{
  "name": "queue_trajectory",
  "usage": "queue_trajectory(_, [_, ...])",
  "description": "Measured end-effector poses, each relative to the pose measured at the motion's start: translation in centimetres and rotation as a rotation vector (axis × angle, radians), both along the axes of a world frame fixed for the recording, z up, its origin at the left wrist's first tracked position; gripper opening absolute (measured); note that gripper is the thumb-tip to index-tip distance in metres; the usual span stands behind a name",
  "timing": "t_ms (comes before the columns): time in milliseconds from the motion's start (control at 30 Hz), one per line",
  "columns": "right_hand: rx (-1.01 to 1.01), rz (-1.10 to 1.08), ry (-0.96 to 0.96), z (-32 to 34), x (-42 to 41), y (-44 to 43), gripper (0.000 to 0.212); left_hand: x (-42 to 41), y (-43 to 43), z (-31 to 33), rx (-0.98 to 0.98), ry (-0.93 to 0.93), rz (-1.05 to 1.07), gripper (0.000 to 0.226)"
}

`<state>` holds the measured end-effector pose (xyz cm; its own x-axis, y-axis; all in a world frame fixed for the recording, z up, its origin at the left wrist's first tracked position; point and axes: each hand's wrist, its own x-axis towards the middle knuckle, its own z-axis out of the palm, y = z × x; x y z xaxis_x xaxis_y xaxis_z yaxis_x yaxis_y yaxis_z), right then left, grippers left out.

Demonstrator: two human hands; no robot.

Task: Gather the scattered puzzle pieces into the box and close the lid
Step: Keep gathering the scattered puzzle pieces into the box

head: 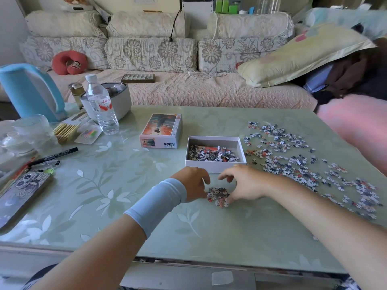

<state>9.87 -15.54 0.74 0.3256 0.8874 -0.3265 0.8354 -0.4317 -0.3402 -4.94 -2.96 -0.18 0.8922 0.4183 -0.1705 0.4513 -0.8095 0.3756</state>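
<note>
Hands: I see left hand (192,183) and right hand (244,184), fingers curled, cupping small pile (218,195) between them on bench (188,237).
Beyond them: box (215,166) open, partly filled.

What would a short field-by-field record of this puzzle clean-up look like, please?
box: open, on the table, partly filled
lid: beside the box, on its left, picture side up
loose pieces: spread over the table right of the box
small pile: on the table in front of the box, between both hands
left hand: against the pile, fingers hidden
right hand: fingers curled around the pile
</note>
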Motion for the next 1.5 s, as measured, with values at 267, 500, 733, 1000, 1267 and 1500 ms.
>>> queue_trajectory(267, [0.084, 0.011, -0.031, -1.4, -1.1, 0.7, 0.058, 0.5, -0.4, -1.1, 0.041, 0.02, -0.06, 0.067])
queue_trajectory(500, [0.11, -0.041, 0.007, -1.0, -1.1, 1.0, 0.024, 1.6, -0.4, -1.4, -0.006, -0.051, -0.005, 0.026])
queue_trajectory(733, [0.111, -0.109, 0.104, -0.1, 0.0, 1.5, 0.02, 1.7, 0.3, -0.9, -0.098, -0.089, 0.02, 0.012])
queue_trajectory(1000, [0.393, -0.274, 0.217, 3.6, 3.1, 3.2, 0.011, 3.8, 3.9, 2.0, -0.087, -0.367, 0.148, 0.007])
queue_trajectory(1267, [0.494, -0.204, -0.033, 1.3, 4.8, 4.5, 0.024, 5.9, 5.4, 0.0, 0.175, -0.352, 0.077, 0.033])
queue_trajectory(1500, [0.507, -0.043, 0.017, 2.8, 2.8, 2.5, 0.017, 4.4, 4.6, 0.9, 0.226, -0.491, -0.007, 0.025])
